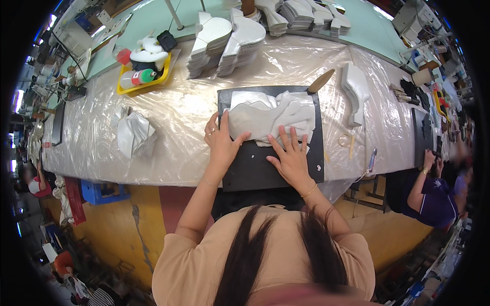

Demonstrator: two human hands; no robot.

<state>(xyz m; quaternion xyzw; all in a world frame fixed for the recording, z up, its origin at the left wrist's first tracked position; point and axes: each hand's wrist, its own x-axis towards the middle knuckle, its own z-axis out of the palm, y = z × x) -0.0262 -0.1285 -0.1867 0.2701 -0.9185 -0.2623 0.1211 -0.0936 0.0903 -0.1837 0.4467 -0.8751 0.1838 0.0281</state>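
Observation:
Several white cut pieces (255,120) of thin sheet material, with curved edges, lie overlapping on a black board (250,171) in front of me. My left hand (221,140) rests at the left edge of the top piece, its thumb and fingers apart. Flat on the lower right of the pieces lies my right hand (291,153), fingers spread. Neither hand grips anything that I can see. At the board's far right corner is a brown pointed tool (321,80), leaf-shaped. Small white scraps (319,167) are on the board near its right edge.
Stacks of white cut pieces (210,38) stand at the back, and another stack (354,92) lies to the right. A yellow tray (145,87) holds bottles at the left, behind a loose white pile (133,133). A tape roll (344,139) lies right of the board. Another person (429,196) sits farther right.

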